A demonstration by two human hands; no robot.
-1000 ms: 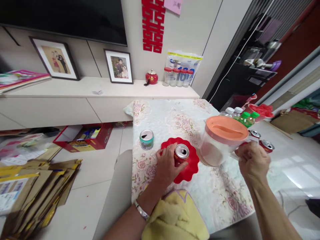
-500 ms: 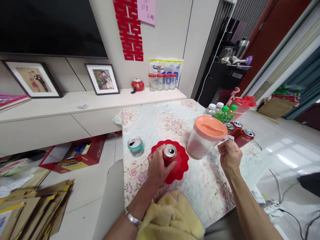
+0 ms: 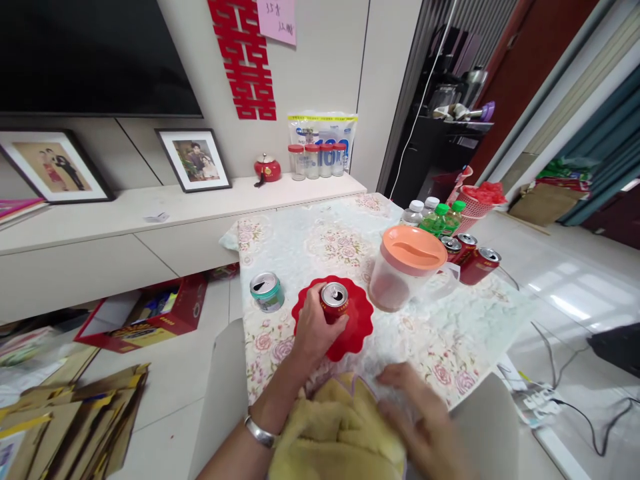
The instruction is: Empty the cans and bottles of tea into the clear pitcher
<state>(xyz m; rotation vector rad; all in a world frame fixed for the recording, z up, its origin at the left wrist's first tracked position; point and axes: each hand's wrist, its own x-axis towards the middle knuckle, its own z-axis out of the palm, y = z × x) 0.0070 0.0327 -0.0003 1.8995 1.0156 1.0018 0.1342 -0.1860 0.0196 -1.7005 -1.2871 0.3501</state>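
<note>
My left hand (image 3: 311,329) is wrapped round an opened red can (image 3: 334,301) that stands on a red scalloped mat (image 3: 359,325) on the floral tablecloth (image 3: 340,243). My right hand (image 3: 423,417), blurred by motion, is low at the table's near edge beside a yellow towel (image 3: 336,433); its fingers look spread and hold nothing. A clear pitcher with an orange lid (image 3: 407,265) stands free on the table to the right of the mat. An opened teal can (image 3: 267,291) stands to the left of the mat.
Red cans (image 3: 477,264) and capped bottles (image 3: 434,216) cluster at the table's right end beside a red basket (image 3: 477,200). Behind, a low cabinet carries framed photos (image 3: 194,159), jars (image 3: 318,160) and a red pot (image 3: 265,168). Flattened cardboard (image 3: 60,420) and a red box (image 3: 150,313) lie on the floor at left.
My right hand has let go of the pitcher's handle and dropped back toward the yellow towel. The pitcher now stands alone. My left hand stays on the red can.
</note>
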